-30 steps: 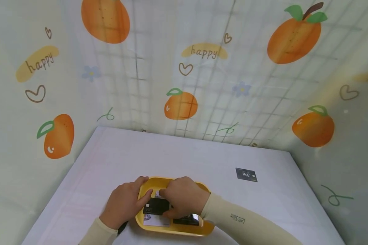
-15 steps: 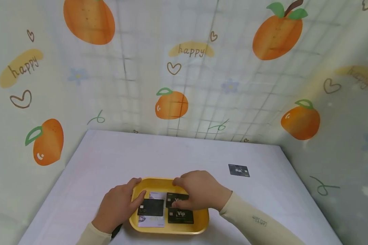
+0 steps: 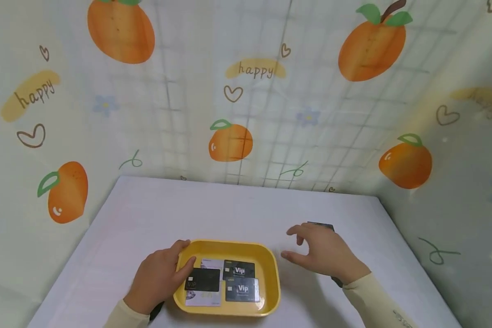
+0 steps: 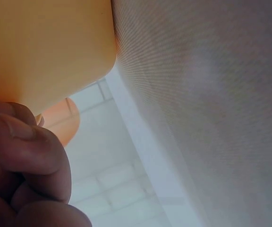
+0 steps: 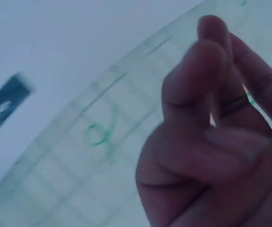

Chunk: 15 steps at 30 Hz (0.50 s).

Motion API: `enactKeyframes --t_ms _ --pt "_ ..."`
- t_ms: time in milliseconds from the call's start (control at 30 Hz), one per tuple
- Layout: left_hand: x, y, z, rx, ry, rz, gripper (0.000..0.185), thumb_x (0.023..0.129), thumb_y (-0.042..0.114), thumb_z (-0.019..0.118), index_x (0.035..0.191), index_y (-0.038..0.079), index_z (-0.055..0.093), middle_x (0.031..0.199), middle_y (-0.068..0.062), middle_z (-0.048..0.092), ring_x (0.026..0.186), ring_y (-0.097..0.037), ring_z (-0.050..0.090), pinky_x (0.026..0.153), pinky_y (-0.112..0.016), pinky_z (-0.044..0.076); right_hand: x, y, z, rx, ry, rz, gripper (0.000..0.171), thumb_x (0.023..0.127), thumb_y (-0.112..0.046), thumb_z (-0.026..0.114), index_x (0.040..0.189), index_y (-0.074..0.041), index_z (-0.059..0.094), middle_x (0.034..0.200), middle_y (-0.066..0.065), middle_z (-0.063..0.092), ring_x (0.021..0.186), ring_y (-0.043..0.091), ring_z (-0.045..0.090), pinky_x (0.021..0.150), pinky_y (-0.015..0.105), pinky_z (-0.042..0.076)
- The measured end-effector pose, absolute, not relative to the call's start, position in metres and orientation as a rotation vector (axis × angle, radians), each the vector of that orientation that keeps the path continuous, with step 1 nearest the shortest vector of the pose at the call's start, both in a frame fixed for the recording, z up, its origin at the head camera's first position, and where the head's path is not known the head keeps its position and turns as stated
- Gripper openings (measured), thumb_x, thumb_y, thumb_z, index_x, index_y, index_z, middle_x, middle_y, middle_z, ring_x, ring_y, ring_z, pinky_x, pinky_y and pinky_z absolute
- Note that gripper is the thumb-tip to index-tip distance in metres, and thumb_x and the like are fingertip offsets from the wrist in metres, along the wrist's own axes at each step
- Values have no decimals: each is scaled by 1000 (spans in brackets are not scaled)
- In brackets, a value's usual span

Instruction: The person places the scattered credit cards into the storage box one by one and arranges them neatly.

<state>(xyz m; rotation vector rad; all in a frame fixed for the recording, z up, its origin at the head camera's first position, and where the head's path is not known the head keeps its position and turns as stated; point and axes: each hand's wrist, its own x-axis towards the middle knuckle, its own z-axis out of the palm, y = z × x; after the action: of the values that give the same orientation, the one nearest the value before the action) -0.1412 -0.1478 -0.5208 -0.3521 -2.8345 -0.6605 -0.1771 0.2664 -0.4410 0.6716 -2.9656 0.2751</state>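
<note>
On the white table point(image 3: 229, 205), close to the person, sits a yellow tray point(image 3: 270, 278). Everything else is easy to find from that tray.

Inside the tray lie four cards. Three are black cards point(image 3: 239, 269) and one is a pale card point(image 3: 211, 263), partly under a black one. They lie flat and close together, some touching.

The left hand point(image 3: 157, 278) grips the tray's left rim, with the thumb over the edge and the fingers curled under. The left wrist view shows those curled fingers point(image 4: 27, 156) against the tray's yellow side.

To the right of the tray, just off its edge, the right hand point(image 3: 321, 250) hovers above the table. Its fingers are loose and spread, and it holds nothing. Just past it, farther from the tray, lies one more dark card point(image 5: 6, 106) flat on the table, partly hidden behind the fingers in the head view.

That card looks thin, light and stiff, and I think smooth and a bit slippery. Lying flat, it would be hard to pinch from above. Sliding a fingertip under one edge, then pinching the two long sides, looks like the best hold.
</note>
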Motion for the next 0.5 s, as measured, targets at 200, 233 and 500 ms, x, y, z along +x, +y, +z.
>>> enactKeyframes --t_ms 200,233,500 --pt "-143 -147 -518 -347 -2805 -644 48 98 47 73 133 15 69 53 9 36 46 -9 35 48 -27 33 -193 312 -455 499 -3015 429 55 86 -65 79 120 -22 74 101 -7 70 76 12 57 67 34 48" --pt "-143 -147 -517 -341 -2816 -644 49 98 47 73 134 15 69 53 9 36 46 -9 35 48 -27 33 -195 319 -457 472 -3026 449 54 87 -63 80 121 -22 74 105 -5 72 79 14 58 69 36 49" --pt "-141 -144 -517 -336 -2877 -646 49 99 49 71 135 16 69 53 9 38 48 -10 38 49 -28 34 -199 368 -481 238 -3080 461 62 88 -55 82 134 -15 69 123 8 68 94 24 64 79 48 53"
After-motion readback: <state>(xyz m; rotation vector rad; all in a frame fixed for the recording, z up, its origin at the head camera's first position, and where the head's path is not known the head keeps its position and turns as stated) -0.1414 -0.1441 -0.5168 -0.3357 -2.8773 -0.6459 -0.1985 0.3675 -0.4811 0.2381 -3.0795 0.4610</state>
